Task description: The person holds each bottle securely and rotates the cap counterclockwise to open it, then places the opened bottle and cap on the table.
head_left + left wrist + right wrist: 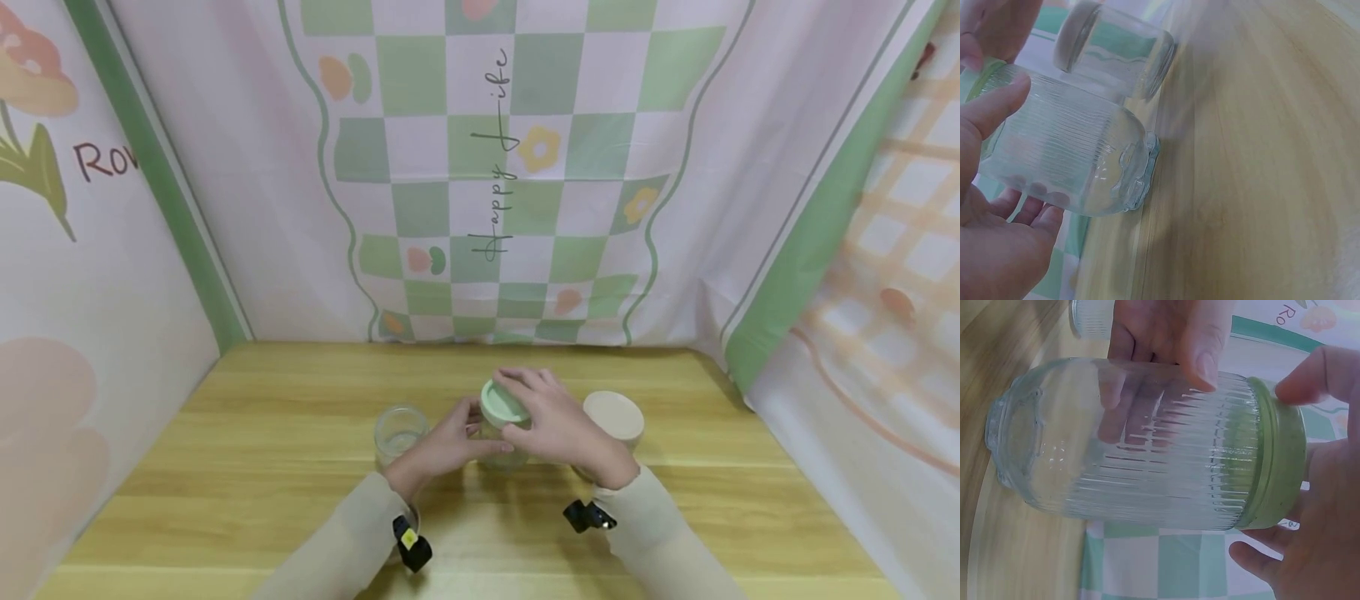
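A clear ribbed glass jar [1172, 469] with a light green lid [501, 404] is between the two hands over the wooden table. The left hand [442, 442] holds the jar's body from the left, thumb on the near side and fingers around the far side. From above and the right, the right hand [551, 417] grips the green lid, its thumb and fingers spread around the rim. The lid sits on the jar's mouth; whether it is screwed tight cannot be seen. In the left wrist view, the jar's scalloped base [1142, 172] is at or just above the tabletop.
A glass jar without a lid [401, 429] stands left of the left hand. Right of the hands is another jar with a cream lid [613, 415], partly hidden by the right wrist. A rounded edge shows behind the left wrist. A checkered curtain [495, 183] hangs behind the table [300, 400].
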`<state>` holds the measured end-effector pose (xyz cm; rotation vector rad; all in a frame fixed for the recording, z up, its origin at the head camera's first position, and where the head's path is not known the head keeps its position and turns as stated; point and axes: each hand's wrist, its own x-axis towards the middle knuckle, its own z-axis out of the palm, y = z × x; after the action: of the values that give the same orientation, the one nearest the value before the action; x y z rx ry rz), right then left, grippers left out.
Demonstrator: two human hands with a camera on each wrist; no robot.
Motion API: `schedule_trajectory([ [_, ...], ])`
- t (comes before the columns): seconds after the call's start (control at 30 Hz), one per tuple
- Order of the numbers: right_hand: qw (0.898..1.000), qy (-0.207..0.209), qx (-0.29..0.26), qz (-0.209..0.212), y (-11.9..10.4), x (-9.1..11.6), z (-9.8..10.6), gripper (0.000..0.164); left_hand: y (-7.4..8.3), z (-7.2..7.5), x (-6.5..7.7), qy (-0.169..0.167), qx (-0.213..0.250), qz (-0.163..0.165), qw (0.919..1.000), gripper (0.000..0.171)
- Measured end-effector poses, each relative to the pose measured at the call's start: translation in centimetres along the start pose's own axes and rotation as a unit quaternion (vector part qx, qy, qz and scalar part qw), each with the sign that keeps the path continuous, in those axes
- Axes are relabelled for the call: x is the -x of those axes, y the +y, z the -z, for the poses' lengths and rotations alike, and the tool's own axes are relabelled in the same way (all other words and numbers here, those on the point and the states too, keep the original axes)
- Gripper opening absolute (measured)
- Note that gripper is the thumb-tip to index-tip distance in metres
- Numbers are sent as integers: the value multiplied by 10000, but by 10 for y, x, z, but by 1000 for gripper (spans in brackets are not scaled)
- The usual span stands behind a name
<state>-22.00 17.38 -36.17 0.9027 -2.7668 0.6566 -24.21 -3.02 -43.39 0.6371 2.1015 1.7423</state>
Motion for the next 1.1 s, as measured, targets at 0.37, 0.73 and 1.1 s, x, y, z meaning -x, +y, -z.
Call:
schedule_trajectory([
  [0.37, 9995, -159, -212, 188, 1, -1, 1, 75, 0, 0, -1, 12, -33, 53, 10000, 84],
  [0.73, 9998, 204, 1, -79, 0, -3, -4, 79, -2, 2, 1, -53, -102, 165, 9998, 85],
  [1.1, 9944, 536, 772, -478, -2, -4, -3, 90, -1, 0, 1, 62, 38, 224, 9997, 80],
])
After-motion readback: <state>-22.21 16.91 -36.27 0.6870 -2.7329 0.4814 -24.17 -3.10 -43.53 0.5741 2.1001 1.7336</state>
